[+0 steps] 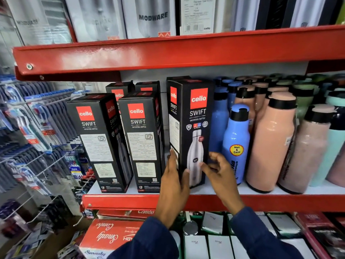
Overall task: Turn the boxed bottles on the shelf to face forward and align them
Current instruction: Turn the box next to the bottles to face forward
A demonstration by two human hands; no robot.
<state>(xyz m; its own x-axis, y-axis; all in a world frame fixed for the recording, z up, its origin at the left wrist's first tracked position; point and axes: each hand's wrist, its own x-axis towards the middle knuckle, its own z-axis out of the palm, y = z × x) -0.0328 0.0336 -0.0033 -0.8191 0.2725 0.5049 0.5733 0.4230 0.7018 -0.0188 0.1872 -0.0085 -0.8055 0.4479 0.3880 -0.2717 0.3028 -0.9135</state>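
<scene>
Three black boxed bottles stand at the front of the white shelf [214, 190]. The right box [194, 116] shows its bottle picture to the front. My left hand [174, 184] grips its lower left corner, fingers on the label side and thumb on the front. My right hand [218, 171] hovers at its lower right edge with fingers spread, touching or just off the box. The middle box [141, 139] and the left box [99, 141] show their label sides forward; the left one is angled. Two more boxes [119, 90] stand behind.
Loose blue bottles [236, 143] and peach bottles [270, 143] crowd the shelf right of the boxes. A red shelf lip [168, 55] hangs above. Toothbrush packs on wire hooks [37, 118] fill the left. Red combo cartons [112, 234] sit below.
</scene>
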